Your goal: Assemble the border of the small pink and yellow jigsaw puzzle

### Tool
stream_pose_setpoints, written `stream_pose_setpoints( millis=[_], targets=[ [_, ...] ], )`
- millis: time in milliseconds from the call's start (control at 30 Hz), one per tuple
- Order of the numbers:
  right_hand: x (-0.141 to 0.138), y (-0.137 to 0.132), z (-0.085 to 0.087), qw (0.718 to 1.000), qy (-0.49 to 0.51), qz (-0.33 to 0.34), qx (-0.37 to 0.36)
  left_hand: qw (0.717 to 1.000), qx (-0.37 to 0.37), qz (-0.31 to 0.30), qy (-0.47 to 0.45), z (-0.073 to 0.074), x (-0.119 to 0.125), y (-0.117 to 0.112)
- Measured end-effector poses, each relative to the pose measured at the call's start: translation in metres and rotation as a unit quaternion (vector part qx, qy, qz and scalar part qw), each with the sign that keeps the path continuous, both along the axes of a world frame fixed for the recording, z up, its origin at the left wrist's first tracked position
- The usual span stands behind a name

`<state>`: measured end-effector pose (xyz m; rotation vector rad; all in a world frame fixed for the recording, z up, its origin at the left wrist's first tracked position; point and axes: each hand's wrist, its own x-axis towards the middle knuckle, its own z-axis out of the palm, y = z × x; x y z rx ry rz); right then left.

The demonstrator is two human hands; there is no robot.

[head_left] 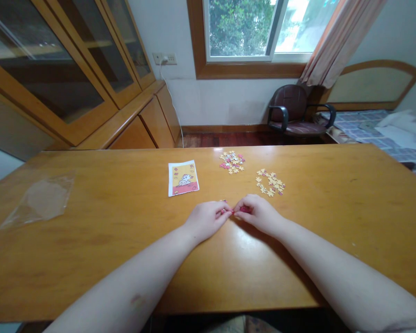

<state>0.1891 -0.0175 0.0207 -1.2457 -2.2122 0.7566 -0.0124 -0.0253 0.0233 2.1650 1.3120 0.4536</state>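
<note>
My left hand (pixel 210 218) and my right hand (pixel 258 212) meet over the middle of the wooden table (pixel 131 203), their fingertips nearly touching. Both are closed in a pinch on small pink puzzle pieces (pixel 244 209); the fingers cover most of them. A bit of another piece peeks out just beyond my left fingers. Behind the hands lies a mixed heap of puzzle pieces (pixel 232 162), pink, yellow and white. A looser group of mostly yellow puzzle pieces (pixel 270 183) is spread past my right hand. To the left, a picture card (pixel 184 179) shows a white cartoon animal on yellow and pink.
A clear plastic bag (pixel 45 199) lies flat at the table's left. Beyond the far edge stand a glass-doored cabinet (pixel 90 134), an armchair (pixel 291 108) and a bed (pixel 360 127). A white cord (pixel 173 99) hangs from the wall socket.
</note>
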Motion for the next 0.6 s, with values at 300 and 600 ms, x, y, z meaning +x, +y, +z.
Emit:
stream_pose_setpoints(
  millis=[300, 600],
  targets=[
    [0.01, 0.003, -0.001, 0.986, -0.034, 0.03, 0.161, 0.996, -0.032, 0.075, -0.041, -0.005, -0.003, 0.007],
    [0.011, 0.004, -0.001, 0.979, -0.065, 0.036, 0.19, 0.995, -0.047, 0.067, -0.048, -0.004, -0.001, 0.007]
  ],
)
